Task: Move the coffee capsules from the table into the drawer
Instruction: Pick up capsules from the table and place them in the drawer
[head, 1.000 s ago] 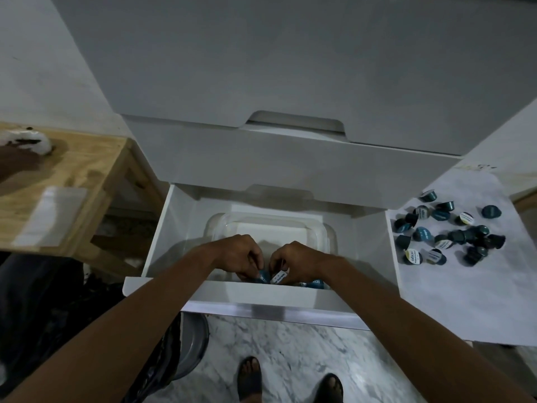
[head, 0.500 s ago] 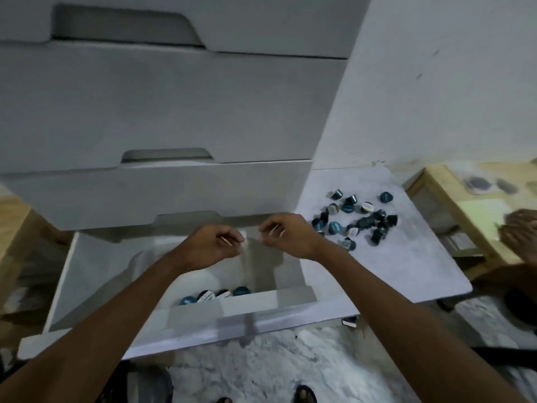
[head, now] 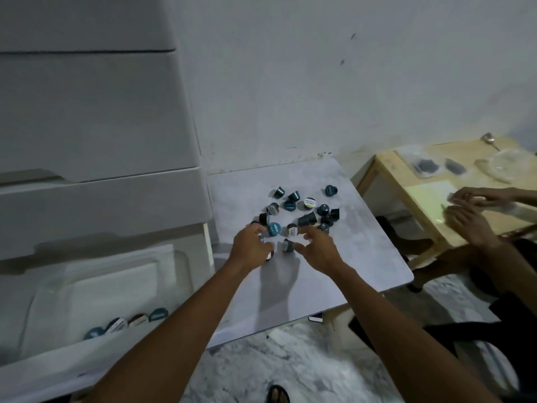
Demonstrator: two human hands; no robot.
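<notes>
Capsules (head: 302, 212), dark and teal with a few pale labelled lids, lie scattered in a loose cluster on the grey marble-patterned table (head: 363, 257), towards its far left part; some stand, some lie on their sides. Both hands reach over the near edge of that cluster. The left hand (head: 250, 248) has its fingers curled downward among the near left capsules, one dark capsule showing just under it; whether it grips anything cannot be told. The right hand (head: 318, 248) is spread, fingers apart and slightly bent, hovering just beside a dark capsule (head: 288, 245) that lies between the two hands, holding nothing visible. Left of the table, the white drawer (head: 87, 356) stands pulled out, and a row of four capsules (head: 128, 322) rests inside along its near wall. Further right, a wooden table (head: 406, 181) holds plastic bags and a spoon, with another person's hands (head: 476, 210) above it.
</notes>
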